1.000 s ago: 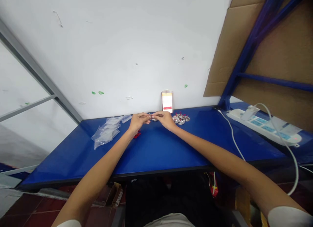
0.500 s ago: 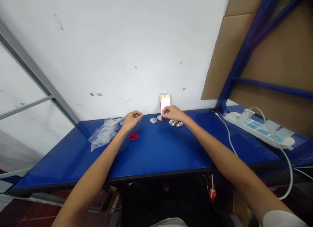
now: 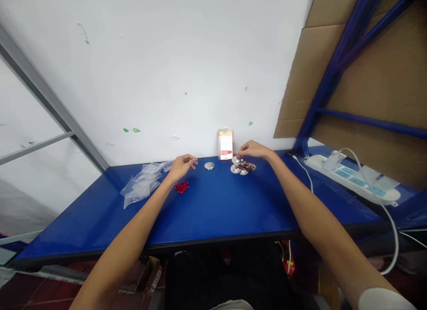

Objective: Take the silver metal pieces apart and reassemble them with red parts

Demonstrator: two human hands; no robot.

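Note:
My right hand (image 3: 255,148) is closed in a pinch at the cluster of small shiny metal discs. Its fingertips are on one metal disc (image 3: 236,160) at the cluster's back left. Several more discs (image 3: 235,169) with red bits at their centres overlap just below it. My left hand (image 3: 180,167) hovers over the table with its fingers apart and nothing visible in them. A single metal disc (image 3: 209,166) lies flat to the right of that hand. Beneath the left wrist is a small heap of red cord loops (image 3: 181,187).
Clear plastic bags (image 3: 142,185) spread over the left of the blue table (image 3: 213,212). A phone with a lit screen (image 3: 226,146) leans on the white wall. On the right lie a white power strip (image 3: 356,181) and its cable. Blue posts rise beside cardboard.
My right hand has moved right, carrying a metal disc from beside the single one to the cluster. The left hand has shifted slightly, its fingers now more spread.

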